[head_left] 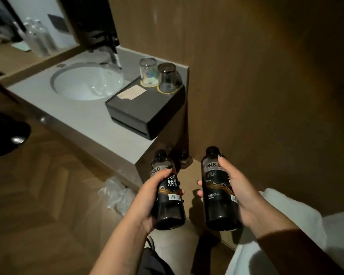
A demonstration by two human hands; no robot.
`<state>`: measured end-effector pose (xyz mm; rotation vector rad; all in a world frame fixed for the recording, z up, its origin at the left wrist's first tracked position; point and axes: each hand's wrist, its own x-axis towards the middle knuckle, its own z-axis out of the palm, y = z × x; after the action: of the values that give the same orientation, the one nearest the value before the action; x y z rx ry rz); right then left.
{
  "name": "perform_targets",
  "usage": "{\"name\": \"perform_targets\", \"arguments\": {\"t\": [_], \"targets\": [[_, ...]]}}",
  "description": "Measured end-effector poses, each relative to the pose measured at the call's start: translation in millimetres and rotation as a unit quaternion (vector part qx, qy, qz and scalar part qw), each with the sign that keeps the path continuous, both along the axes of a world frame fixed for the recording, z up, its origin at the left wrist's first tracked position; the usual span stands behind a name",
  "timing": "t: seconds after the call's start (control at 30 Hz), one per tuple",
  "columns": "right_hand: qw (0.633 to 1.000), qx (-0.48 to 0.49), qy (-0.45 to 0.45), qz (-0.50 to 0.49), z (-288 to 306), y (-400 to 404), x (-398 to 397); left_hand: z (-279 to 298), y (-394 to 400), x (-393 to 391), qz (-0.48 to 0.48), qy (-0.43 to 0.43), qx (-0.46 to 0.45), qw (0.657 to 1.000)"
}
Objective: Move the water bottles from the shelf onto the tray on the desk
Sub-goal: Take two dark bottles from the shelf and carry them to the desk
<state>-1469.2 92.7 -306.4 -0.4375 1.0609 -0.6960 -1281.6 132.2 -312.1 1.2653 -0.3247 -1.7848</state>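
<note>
I hold two dark water bottles with black caps and "PH8.0" labels, one in each hand, low in front of me. My left hand (149, 197) grips the left bottle (168, 195) round its middle. My right hand (239, 193) grips the right bottle (216, 187), index finger lying up along its shoulder. Both bottles are upright and slightly tilted, above a low wooden shelf (193, 171) beside the counter. Another dark bottle top (184, 155) shows on that shelf behind them. A dark tray-like box (147, 108) sits on the grey counter.
Two upturned glasses (159, 76) stand at the back of the dark box. A white sink basin (87, 84) is set in the grey counter, with a mirror behind. Crumpled clear plastic (117, 193) lies on the wooden floor. A white towel (286, 211) is at the right, by a wooden wall.
</note>
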Motion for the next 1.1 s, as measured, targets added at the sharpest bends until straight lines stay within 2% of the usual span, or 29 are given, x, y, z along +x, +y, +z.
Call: {"name": "perform_targets", "arguments": {"t": [0.23,0.4,0.8,1.1], "targets": [[0.993,0.014,0.015,0.114,-1,-1,69,-9,37,56,0.132,0.032,0.017,0.991],[0.983,-0.011,0.046,0.178,-4,1,131,-13,53,107,0.186,0.045,0.016,0.981],[0.963,-0.009,0.111,0.247,-18,15,318,-22,81,281,0.224,0.02,0.027,0.974],[0.946,-0.019,0.115,0.301,-33,28,466,-31,101,425,0.243,-0.015,0.043,0.969]]}}
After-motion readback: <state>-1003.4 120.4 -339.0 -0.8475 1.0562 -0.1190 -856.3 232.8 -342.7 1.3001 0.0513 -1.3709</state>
